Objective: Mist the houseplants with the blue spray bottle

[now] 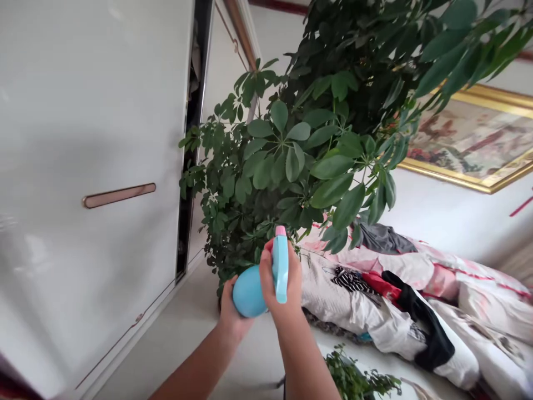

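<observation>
Our left grip (231,319) and right grip (293,283) clasp one smooth, rounded blue spray bottle (248,291); beyond them spreads dense, oval-leaved foliage (320,136).

Both bare forearms extend forward from the lower edge of view and converge. The left forearm (197,364) slants up to the right; the right forearm (306,353) slants up to the left. The left hand (232,315) is cupped and positioned lower. The right hand (293,275) is raised higher, curled in a grip. The hands are near each other, not touching.
</observation>
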The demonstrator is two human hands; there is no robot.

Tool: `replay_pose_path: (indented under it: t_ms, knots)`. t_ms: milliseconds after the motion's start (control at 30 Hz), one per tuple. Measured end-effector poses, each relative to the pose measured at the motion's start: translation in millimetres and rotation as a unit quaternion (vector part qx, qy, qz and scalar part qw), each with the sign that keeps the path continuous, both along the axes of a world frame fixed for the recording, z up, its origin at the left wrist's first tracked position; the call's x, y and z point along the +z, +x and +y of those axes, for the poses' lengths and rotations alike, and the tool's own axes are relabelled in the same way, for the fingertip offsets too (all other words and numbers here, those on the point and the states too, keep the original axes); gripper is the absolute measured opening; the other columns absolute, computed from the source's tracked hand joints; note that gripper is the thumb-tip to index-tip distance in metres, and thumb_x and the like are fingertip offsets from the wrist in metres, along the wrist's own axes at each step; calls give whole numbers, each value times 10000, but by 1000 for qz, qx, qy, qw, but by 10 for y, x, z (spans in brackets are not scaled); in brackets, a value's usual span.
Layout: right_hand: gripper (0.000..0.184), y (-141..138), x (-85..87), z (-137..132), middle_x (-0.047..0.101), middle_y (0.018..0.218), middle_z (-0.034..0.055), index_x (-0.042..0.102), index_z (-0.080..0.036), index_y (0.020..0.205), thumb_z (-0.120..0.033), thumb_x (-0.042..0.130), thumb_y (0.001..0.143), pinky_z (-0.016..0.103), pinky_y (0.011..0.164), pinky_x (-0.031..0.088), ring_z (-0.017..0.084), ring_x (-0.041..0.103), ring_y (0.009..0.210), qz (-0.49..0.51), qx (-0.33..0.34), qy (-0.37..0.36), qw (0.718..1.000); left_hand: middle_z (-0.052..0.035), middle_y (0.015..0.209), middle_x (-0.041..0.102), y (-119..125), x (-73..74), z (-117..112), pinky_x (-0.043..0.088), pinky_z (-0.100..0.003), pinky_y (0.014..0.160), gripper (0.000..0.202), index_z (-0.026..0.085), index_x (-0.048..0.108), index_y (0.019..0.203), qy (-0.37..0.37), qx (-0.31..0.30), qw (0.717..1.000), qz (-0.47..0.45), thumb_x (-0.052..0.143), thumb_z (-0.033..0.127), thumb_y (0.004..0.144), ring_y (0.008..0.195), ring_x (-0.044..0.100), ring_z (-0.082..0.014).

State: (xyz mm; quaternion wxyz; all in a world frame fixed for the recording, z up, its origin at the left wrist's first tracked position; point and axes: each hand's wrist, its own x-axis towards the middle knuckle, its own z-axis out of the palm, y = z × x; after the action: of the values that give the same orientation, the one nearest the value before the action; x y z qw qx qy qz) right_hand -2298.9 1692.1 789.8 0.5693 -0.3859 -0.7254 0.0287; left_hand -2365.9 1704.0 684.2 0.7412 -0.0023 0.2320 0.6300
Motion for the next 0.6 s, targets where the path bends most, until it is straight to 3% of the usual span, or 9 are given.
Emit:
replay_pose_path:
  t_ms: [100, 200, 267, 333, 367, 433, 500, 533, 600]
  knots:
    - [160, -127, 100, -119, 634, 852, 56, 522, -200, 945, -265, 518, 800, 369, 664, 523, 207, 616, 766, -7, 21, 24, 999, -32, 708, 689, -147, 21, 26, 513, -301, 625, 254, 181, 626, 864, 66, -27, 997, 28, 553, 419, 811, 678, 673, -205]
    - [314, -192, 160, -262, 632, 1008, 83, 512, -198, 1089, -262, 556, 785, 381, 766, 527, 221, 622, 911, -16, 73, 42, 996, -55, 832, 711, -270, -35, -10, 541, -349, 710, 448, 204, 652, 969, 173, -53, 975, 127, 484, 592, 821, 800, 688, -238]
    - [239, -194, 182, -314, 627, 947, 58, 525, -209, 1028, -234, 533, 790, 337, 712, 524, 197, 625, 852, -3, 85, 37, 996, -47, 927, 719, -368, -67, -39, 543, -366, 782, 512, 240, 654, 1022, 216, -43, 954, 202, 403, 648, 838, 907, 682, -244]
    - [108, -173, 203, -333, 606, 831, 27, 527, -214, 909, -218, 496, 806, 294, 615, 503, 162, 606, 718, 27, 66, 24, 997, -35, 1110, 696, -496, -47, -67, 504, -364, 922, 465, 270, 639, 1078, 247, 24, 928, 278, 443, 619, 843, 1097, 624, -237]
    - [62, -160, 216, -337, 592, 788, 16, 521, -213, 867, -225, 488, 816, 283, 581, 490, 146, 585, 659, 40, 56, 17, 997, -34, 1229, 650, -573, -6, -84, 451, -364, 1010, 434, 281, 618, 1134, 282, 64, 900, 326, 494, 577, 841, 1206, 560, -231]
    - [54, -142, 245, -342, 565, 726, -3, 513, -210, 825, -253, 480, 835, 269, 539, 468, 121, 543, 576, 57, 50, 6, 997, -37, 1423, 508, -737, 147, -134, 284, -395, 1153, 504, 307, 526, 1284, 392, 123, 802, 433, 608, 465, 813, 1367, 394, -230]
    - [80, -146, 271, -356, 565, 739, 0, 516, -206, 849, -283, 494, 844, 278, 566, 480, 126, 553, 603, 46, 74, -4, 996, -45, 1487, 429, -871, 379, -212, 150, -466, 1195, 712, 324, 421, 1389, 492, 111, 692, 517, 712, 336, 739, 1417, 302, -266]
    - [107, -157, 280, -366, 573, 774, 11, 521, -205, 881, -305, 512, 845, 291, 606, 496, 140, 573, 658, 33, 92, -11, 995, -46, 1493, 417, -910, 510, -260, 115, -499, 1196, 775, 325, 411, 1399, 515, 92, 656, 544, 741, 286, 699, 1423, 281, -291]
    - [206, -194, 287, -391, 591, 898, 47, 530, -202, 987, -356, 543, 849, 336, 728, 520, 182, 602, 829, 8, 124, -23, 992, -59, 1466, 449, -916, 758, -361, 133, -531, 1186, 801, 306, 487, 1349, 508, 69, 659, 551, 783, 221, 610, 1395, 318, -340]
